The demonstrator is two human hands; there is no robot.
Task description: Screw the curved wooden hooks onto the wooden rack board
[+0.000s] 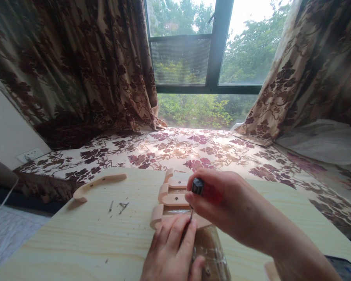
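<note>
My right hand (213, 193) is wrapped round a screwdriver (197, 186) with a dark handle, its shaft pointing down. The tip meets a spot beside the fingertips of my left hand (175, 244), which presses on the nearest slat of a light wooden piece (176, 199). That piece has several rounded slats and curled ends at its left. Screw heads show in two slats. Whether my left fingers pinch a screw is too small to tell. Under and right of my left hand lies a brown, clear-wrapped object (212, 253).
On the pale wooden table (61, 246), several loose screws (123, 207) lie left of the slats. A curved wooden part (101, 183) rests farther left. At the lower right is a dark object (343, 267). Behind are a flowered cloth (175, 148), curtains and a window.
</note>
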